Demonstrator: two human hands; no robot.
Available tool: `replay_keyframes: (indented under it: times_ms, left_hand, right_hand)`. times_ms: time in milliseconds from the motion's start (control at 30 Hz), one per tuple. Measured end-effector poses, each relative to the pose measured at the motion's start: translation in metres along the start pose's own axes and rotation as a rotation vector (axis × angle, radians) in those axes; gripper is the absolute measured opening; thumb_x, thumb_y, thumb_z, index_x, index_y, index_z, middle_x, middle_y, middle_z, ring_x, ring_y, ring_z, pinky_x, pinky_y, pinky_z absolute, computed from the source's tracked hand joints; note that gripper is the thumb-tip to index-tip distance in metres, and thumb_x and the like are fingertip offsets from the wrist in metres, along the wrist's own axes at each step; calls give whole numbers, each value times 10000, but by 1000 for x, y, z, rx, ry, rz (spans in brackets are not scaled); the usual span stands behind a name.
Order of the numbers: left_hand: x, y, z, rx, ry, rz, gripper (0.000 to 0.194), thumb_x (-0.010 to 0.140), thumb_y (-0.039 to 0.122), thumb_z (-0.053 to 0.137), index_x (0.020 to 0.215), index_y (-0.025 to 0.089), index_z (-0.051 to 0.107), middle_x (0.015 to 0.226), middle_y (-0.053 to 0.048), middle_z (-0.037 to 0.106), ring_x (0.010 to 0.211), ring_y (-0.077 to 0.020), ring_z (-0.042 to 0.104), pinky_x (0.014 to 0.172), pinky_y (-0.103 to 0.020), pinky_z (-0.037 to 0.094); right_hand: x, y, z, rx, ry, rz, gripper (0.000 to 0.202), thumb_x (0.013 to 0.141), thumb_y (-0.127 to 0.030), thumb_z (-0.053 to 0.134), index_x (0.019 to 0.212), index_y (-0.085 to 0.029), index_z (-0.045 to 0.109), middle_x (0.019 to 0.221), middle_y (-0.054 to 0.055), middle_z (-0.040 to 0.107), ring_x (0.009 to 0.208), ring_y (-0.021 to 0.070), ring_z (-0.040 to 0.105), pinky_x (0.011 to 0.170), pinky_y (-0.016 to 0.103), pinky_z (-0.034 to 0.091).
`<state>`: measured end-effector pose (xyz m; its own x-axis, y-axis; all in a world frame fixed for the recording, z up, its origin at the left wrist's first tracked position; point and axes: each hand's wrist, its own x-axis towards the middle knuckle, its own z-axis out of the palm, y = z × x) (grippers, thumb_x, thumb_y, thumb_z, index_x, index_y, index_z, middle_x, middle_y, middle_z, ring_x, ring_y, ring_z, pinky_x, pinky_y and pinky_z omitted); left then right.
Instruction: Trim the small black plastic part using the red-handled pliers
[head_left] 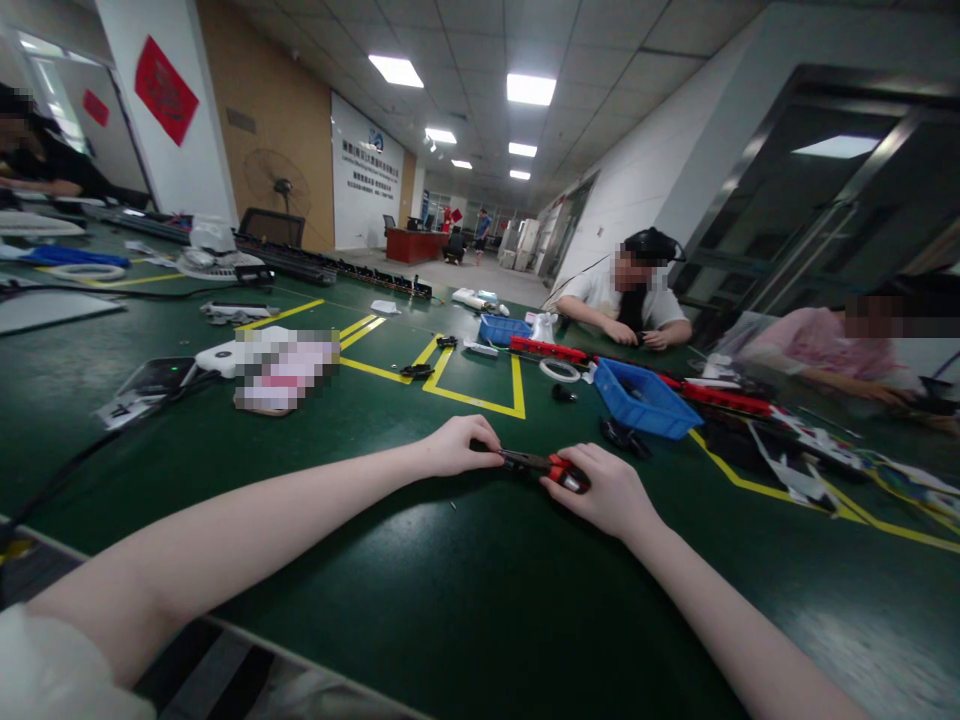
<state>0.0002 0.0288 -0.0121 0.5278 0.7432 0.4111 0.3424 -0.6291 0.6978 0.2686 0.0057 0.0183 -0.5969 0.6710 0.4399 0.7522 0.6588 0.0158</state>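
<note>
While the right hand [609, 488] grips the red-handled pliers [560, 470], the left hand [459, 446] pinches what looks like a small dark piece [510, 461] at their tips: apparently a clamping step, calling for steadiness. Green tabletop [420, 600] underneath the pliers; larger blue basket [649, 405] beyond them, rightward; far past them, ceiling lights [531, 90].

A loose, pale sleeve [56, 670] ends near the left elbow; forearms [277, 535] and hands [454, 447] [609, 490] are bare.
</note>
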Motion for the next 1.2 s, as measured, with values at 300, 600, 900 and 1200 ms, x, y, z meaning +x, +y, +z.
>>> replay_keyframes:
  times_ms: [300,600,900,1200]
  left_hand:
    - [0,-5,0,-10,-23,16,167,794,251,744,927,151,740,1005,-70,645,935,-178,623,885,-297,480]
    - [0,-5,-1,-14,-31,2,129,773,246,764,866,158,748,1006,-66,634,950,-178,620,895,-300,474]
    - [0,-5,0,-7,-14,20,121,770,250,769,851,162,750,984,-62,641,930,-170,626,888,-296,479]
    - [0,-4,-1,25,-24,21,123,781,257,758,865,169,772,1030,-77,648,967,-191,625,900,-311,477]
  right_hand:
    - [-1,2,1,11,-3,28,293,826,-486,597,921,-211,641,837,56,672,749,206,631,642,326,495]
    - [-1,2,1,30,-38,24,306,821,-480,605,929,-197,647,850,63,669,768,208,630,654,322,491]
    - [-1,2,1,8,-47,4,282,819,-471,612,901,-204,648,843,59,670,757,204,624,651,315,481]
    - [-1,2,-4,-13,-86,-5,296,829,-479,599,906,-198,652,849,62,669,760,204,626,651,316,481]
